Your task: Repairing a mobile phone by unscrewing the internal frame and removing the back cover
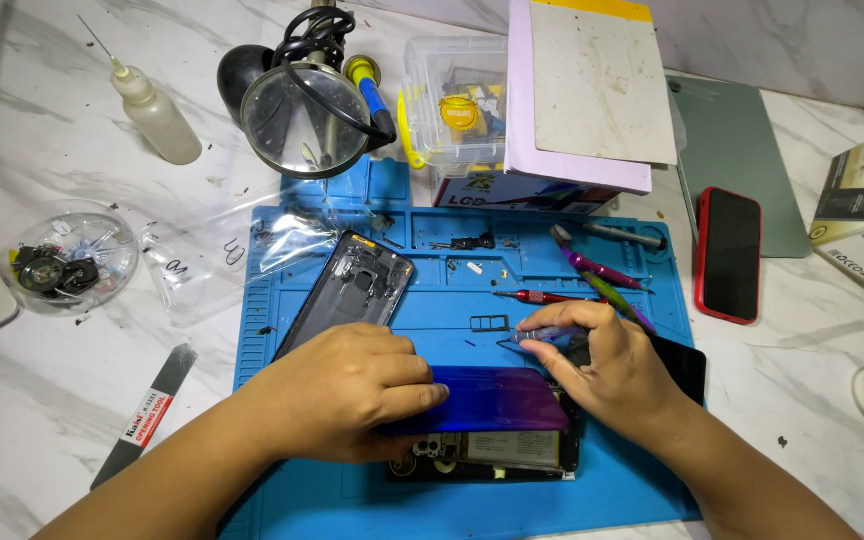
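An opened phone (487, 450) lies on the blue repair mat (452, 500), its inner boards showing along the near edge. Above it sits a shiny blue-to-purple back cover (492, 400), tilted up. My left hand (347, 385) grips the cover's left end, fingers curled over it. At the phone's upper right corner, my right hand (607, 365) pinches a small thin tool (542, 333) between thumb and forefinger. A bare phone frame (352, 290) rests on the mat just beyond my left hand.
Tweezers and screwdrivers (592, 270) lie on the mat's upper right. A red phone (730, 255) and green pad sit right. A magnifier lamp (302, 120), clear parts box (452, 100), glue bottle (157, 115), parts dish (67, 260) and metal opening tool (147, 415) surround the mat.
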